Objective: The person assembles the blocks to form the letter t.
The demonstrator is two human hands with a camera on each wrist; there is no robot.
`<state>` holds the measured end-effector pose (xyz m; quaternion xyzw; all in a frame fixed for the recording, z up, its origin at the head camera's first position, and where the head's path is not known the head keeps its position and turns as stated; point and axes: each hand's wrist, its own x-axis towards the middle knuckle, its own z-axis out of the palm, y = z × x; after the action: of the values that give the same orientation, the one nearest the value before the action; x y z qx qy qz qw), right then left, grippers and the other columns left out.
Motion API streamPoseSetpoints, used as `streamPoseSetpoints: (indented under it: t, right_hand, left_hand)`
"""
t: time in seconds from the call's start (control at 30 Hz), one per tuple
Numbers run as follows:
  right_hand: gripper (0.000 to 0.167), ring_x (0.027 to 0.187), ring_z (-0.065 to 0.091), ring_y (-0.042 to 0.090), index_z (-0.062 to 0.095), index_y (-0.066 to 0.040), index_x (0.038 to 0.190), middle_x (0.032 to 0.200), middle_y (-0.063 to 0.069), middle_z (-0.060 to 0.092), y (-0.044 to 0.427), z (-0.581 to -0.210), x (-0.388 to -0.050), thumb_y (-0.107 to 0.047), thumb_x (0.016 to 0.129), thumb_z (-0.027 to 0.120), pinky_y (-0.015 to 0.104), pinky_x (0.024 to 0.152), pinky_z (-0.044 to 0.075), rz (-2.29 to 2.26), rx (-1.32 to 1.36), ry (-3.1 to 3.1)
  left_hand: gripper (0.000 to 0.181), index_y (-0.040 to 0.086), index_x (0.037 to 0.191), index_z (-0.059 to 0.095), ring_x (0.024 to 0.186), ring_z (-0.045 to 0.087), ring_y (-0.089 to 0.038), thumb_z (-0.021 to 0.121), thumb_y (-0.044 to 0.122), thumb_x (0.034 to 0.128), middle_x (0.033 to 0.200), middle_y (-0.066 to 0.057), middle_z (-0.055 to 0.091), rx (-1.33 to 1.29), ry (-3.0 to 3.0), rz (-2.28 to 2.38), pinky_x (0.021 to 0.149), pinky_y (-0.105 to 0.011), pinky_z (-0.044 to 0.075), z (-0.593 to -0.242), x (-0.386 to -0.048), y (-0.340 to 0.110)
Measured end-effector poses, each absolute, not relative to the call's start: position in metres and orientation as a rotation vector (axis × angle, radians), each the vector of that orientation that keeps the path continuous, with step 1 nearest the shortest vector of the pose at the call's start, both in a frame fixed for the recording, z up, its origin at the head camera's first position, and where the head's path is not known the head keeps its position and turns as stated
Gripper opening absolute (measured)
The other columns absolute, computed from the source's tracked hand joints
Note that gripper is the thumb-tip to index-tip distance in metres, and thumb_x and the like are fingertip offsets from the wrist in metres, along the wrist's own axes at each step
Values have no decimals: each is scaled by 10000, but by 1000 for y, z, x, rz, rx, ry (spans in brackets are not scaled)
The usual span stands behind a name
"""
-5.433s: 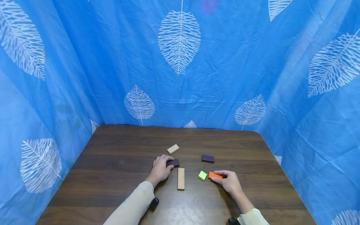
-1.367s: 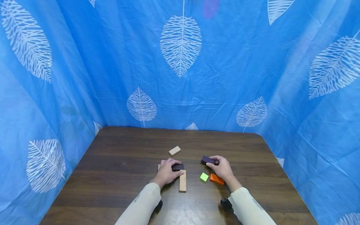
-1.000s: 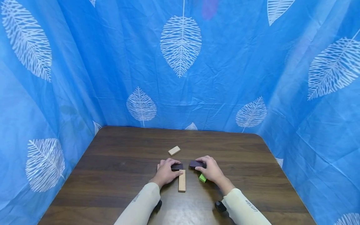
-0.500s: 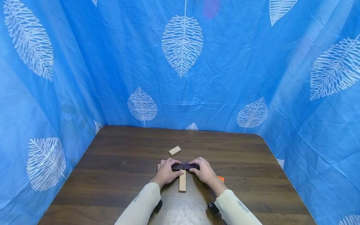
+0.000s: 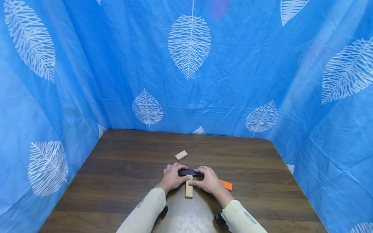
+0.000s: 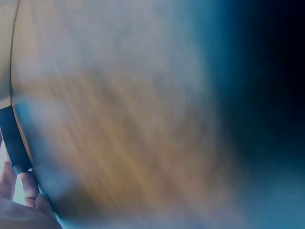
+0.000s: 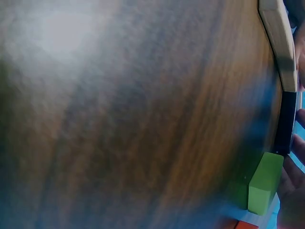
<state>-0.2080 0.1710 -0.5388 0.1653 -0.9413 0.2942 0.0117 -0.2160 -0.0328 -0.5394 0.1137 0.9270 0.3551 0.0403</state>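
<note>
The left dark block (image 5: pixel 183 172) and the right dark block (image 5: pixel 197 173) are lying end to end on the table (image 5: pixel 131 155), with the long pale block (image 5: pixel 189 191) at the near side of their joint. The left hand (image 5: pixel 171 179) is gripping the first, the right hand (image 5: pixel 210 182) the second, both thumbs (image 5: pixel 196 183) touching the pale one. The blocks are looking light, stiff and perhaps slightly slippery, so pinching at their long sides is seeming safest.
</note>
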Motion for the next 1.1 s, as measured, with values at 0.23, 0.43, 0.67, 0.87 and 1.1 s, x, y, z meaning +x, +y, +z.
streamPoseSetpoints:
  t: [0.23, 0.43, 0.67, 0.87, 1.1]
  right_hand:
    - [669, 1206, 548, 383, 713, -68, 1231, 1268, 130, 641, 170, -539, -206, -482, 733, 883, 528, 999, 434, 938, 484, -2946]
    - [657, 1228, 533, 405, 704, -42, 1239, 1293, 164, 625, 169, -533, -203, -442, 750, 885, 539, 1014, 422, 912, 456, -2981]
    - [647, 1249, 525, 397, 699, -46, 1250, 1313, 150, 620, 165, -531, -202, -441, 768, 872, 529, 1037, 405, 924, 445, -3003]
    - [650, 1261, 523, 390, 700, -71, 1259, 1330, 142, 618, 165, -534, -202, -444, 757, 880, 530, 1044, 399, 982, 404, -2995]
    - [648, 1249, 532, 377, 696, -112, 1263, 1325, 117, 628, 167, -537, -204, -453, 747, 885, 527, 1035, 407, 1026, 372, -2984]
  left_hand:
    - [424, 215, 1221, 711, 1128, 461, -314, 808, 403, 853, 1241, -28, 618, 375, 2843, 1078, 986, -584, 298, -541, -218, -32]
    - [434, 209, 1235, 706, 1112, 465, -315, 789, 423, 866, 1220, -42, 607, 430, 2847, 1048, 970, -574, 315, -540, -220, -33]
    - [378, 169, 1215, 706, 1132, 534, -330, 738, 391, 912, 1210, -71, 610, 284, 2937, 1193, 969, -560, 361, -533, -230, -37]
    - [334, 101, 1217, 697, 1122, 535, -327, 717, 283, 938, 1205, -113, 616, 144, 2957, 1370, 943, -531, 366, -527, -253, -42]
    - [414, 63, 1322, 652, 1249, 498, -384, 692, 265, 964, 1345, -173, 578, 131, 2905, 1268, 1019, -560, 347, -523, -267, -40]
